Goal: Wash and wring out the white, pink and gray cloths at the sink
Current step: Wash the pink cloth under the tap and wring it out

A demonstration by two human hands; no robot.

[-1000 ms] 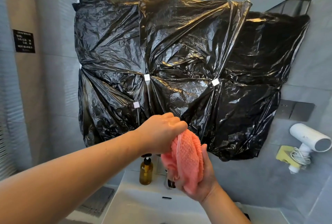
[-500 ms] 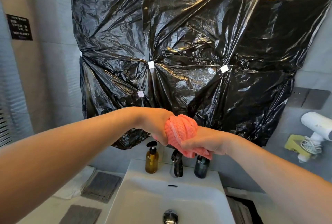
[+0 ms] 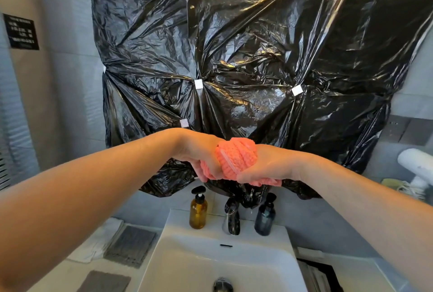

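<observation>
The pink cloth (image 3: 235, 159) is bunched and twisted into a tight roll high above the white sink (image 3: 178, 259). My left hand (image 3: 199, 151) grips its left end and my right hand (image 3: 267, 165) grips its right end, both closed hard on it. A short pink tail hangs below my right hand. On the counter left of the sink lie a white cloth (image 3: 98, 242) and two gray cloths, one (image 3: 131, 244) resting on the white cloth and another (image 3: 104, 281) nearer me.
A dark faucet (image 3: 231, 218) stands at the sink's back edge between an amber pump bottle (image 3: 198, 212) and a dark pump bottle (image 3: 265, 215). Black plastic sheeting (image 3: 246, 69) covers the mirror. A white hair dryer (image 3: 416, 167) hangs on the right wall.
The view tipped down, bringing the sink and counter cloths into sight. My hands turned from one above the other to side by side, twisting the pink cloth tighter.
</observation>
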